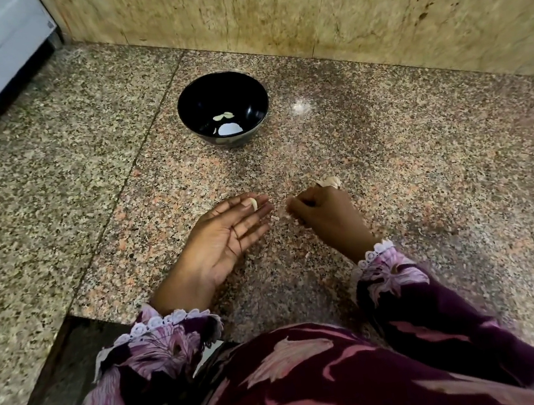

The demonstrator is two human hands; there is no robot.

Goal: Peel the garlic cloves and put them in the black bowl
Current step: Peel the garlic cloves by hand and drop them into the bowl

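Cradling a peeled clove (pixel 253 203) on my left hand (pixel 226 241), fingers straight and together, I am keeping it ready for the black bowl (pixel 253 97), while my right hand (pixel 323 217) is curling beside the unpeeled garlic (pixel 330 181).

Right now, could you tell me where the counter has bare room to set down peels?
Bare granite lies between the bowl and both hands, and right of the bowl toward the wall. It is crowded between the left hand and right hand.
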